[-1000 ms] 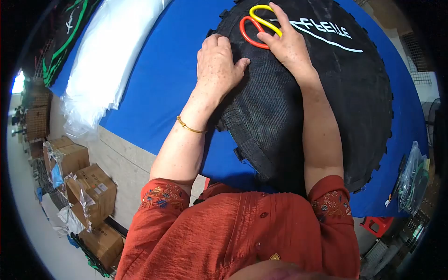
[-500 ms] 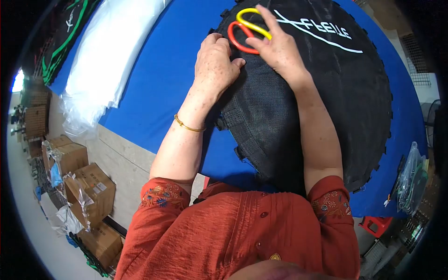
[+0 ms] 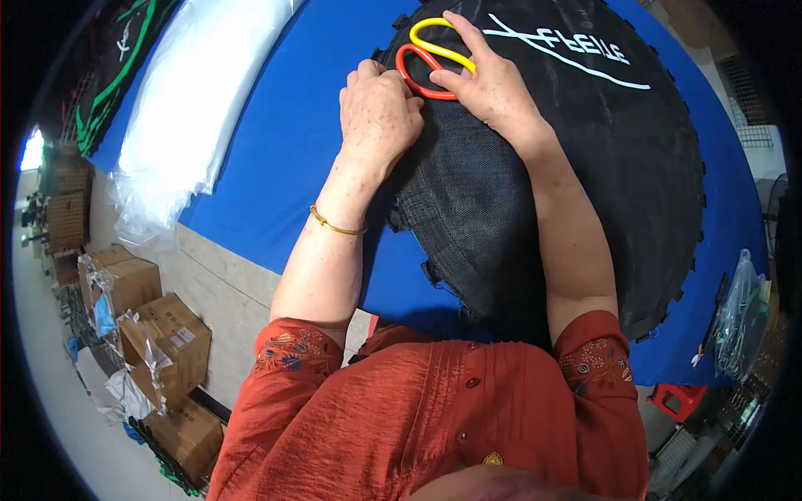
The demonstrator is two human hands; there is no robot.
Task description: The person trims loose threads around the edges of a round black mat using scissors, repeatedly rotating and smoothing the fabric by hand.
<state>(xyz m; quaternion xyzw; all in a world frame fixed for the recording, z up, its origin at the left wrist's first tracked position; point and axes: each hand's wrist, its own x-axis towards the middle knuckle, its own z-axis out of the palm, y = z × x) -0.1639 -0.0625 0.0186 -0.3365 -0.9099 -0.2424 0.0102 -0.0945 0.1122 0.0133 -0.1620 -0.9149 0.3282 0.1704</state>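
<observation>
A large round black mesh piece with tabs round its rim and white lettering lies on the blue table cover. At its upper left rim my left hand is closed, its fingers bent over the edge; what they pinch is hidden. My right hand holds scissors with one yellow and one red handle loop, close to the fingers of my left hand. The scissors' blades cannot be made out against the black fabric and my left hand.
Clear plastic sheets lie at the upper left, beside a black piece with green trim. Plastic-wrapped items are at the right edge. Cardboard boxes stand on the floor at left, a red stool at lower right.
My right hand has moved left with the scissors, towards my left hand. My left hand has shifted slightly left and its thumb has drawn in against the fingers.
</observation>
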